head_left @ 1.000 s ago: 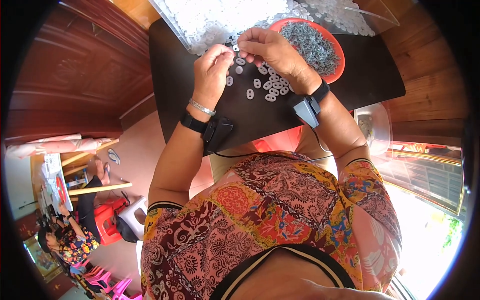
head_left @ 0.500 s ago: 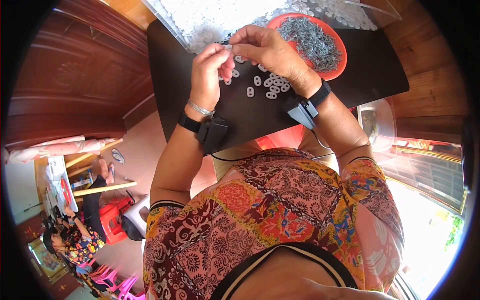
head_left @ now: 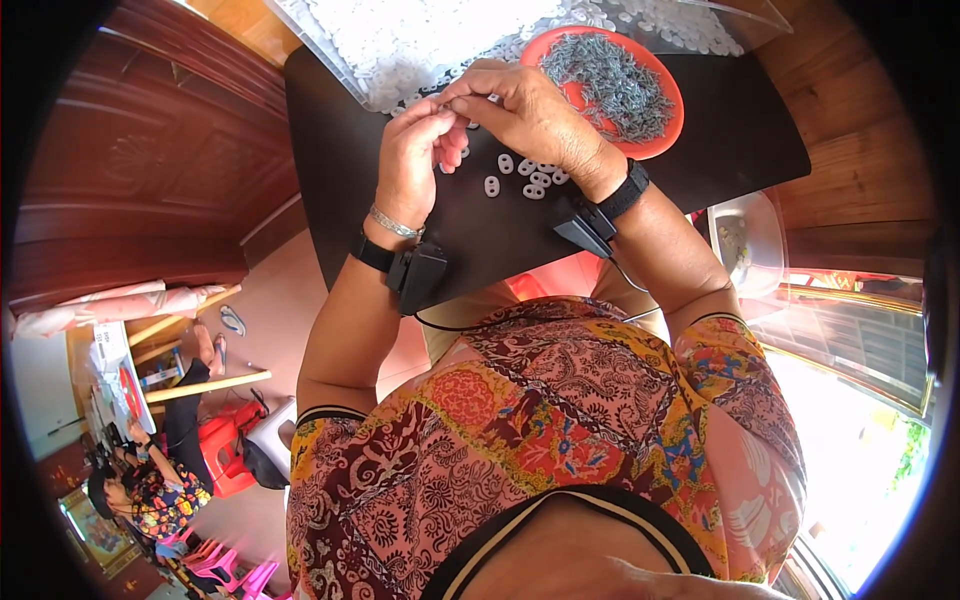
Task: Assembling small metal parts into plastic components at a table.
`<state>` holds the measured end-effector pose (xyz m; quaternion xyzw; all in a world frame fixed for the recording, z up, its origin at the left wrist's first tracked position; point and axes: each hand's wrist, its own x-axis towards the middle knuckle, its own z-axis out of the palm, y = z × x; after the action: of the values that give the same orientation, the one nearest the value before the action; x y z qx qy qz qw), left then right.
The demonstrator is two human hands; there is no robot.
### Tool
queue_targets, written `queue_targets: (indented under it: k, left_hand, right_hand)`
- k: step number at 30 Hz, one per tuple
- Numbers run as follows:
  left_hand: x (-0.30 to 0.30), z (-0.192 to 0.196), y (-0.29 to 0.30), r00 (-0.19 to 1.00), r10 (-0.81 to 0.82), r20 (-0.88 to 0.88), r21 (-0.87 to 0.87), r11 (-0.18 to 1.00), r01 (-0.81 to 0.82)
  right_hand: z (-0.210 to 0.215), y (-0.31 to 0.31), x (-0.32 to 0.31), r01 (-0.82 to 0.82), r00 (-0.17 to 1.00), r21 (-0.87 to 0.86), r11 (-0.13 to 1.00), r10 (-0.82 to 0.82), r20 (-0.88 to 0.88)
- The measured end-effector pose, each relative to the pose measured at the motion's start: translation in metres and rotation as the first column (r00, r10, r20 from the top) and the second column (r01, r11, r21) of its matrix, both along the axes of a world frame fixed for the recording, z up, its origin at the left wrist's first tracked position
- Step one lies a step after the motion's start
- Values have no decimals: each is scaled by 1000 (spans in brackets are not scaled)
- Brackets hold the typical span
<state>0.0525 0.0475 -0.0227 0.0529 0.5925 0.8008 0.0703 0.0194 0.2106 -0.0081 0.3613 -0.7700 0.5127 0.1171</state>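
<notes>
My left hand [head_left: 408, 160] and my right hand [head_left: 530, 112] meet above the dark table, fingertips touching. Between the left thumb and finger is a small white oval piece, now mostly covered by the fingers. The right thumb and forefinger are pinched against it; whatever else they grip is hidden. Below my hands lie several loose white oval pieces [head_left: 534, 191], each with two holes. Just beyond my right hand, a red-orange plate [head_left: 677, 118] holds a heap of grey metal screws [head_left: 620, 90].
At the table's far side stands a clear plastic bin [head_left: 345, 75] full of white pieces [head_left: 430, 50]. The dark tabletop [head_left: 740, 120] has wooden panelling on both sides. Strapped devices sit on both wrists. Another person [head_left: 165, 490] works far left, near red stools [head_left: 225, 455].
Both hands stay together, the right turning slightly over the left fingertips, so the white piece is more covered. The whole view has shifted a little.
</notes>
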Motion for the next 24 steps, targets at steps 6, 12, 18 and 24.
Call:
queue_targets:
  k: [6,12,18,24]
  left_hand:
    - [-3,-2,-4,1000,2,17,30,1000,-3]
    - [-6,-5,-2,1000,-18,-10,-12,1000,18]
    - [-10,-5,-5,998,-55,-20,-21,998,55]
    - [-11,-6,-2,1000,24,-18,-86,996,-25]
  right_hand:
    - [7,0,7,40,995,70,997,-33,-97]
    - [5,4,6,100,981,149,984,-72,-182]
    - [9,6,8,66,981,169,983,-33,-191]
    - [27,25,4,194,961,136,971,-160,-227]
